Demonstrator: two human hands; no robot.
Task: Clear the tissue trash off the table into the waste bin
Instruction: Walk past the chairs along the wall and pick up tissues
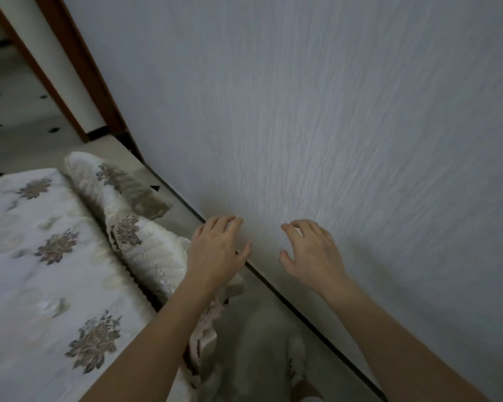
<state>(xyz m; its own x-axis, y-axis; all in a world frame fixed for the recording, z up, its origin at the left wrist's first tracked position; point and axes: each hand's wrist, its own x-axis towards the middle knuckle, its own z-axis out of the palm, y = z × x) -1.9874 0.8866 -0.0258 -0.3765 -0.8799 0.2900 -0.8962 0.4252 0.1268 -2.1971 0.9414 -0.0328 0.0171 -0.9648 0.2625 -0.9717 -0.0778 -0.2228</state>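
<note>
Two bare hands hang in the air before a pale wall with a streaked, ridged texture, which fills the view from 12 round to 4 o'clock. The left hand sits at about 7 o'clock from centre and the right hand between 4 and 5. Both have their fingers spread and loosely bent, and both hold nothing.

A dark skirting line runs along the foot of the wall toward 5 o'clock. Beside it lies a narrow strip of pale floor. At 8 o'clock is a bed under a white bedspread with brownish flower motifs. Its quilted edge is turned up in a fold just beside the left wrist. A brown door frame slants through 10 to 11 o'clock, and light tiles with small black diamonds lie beyond it at 9 to 10.

Both forearms are cut off by the bottom edge. A blurred pale shape low at 6 o'clock cannot be made out. Where the tissue trash lies cannot be told from this view.
</note>
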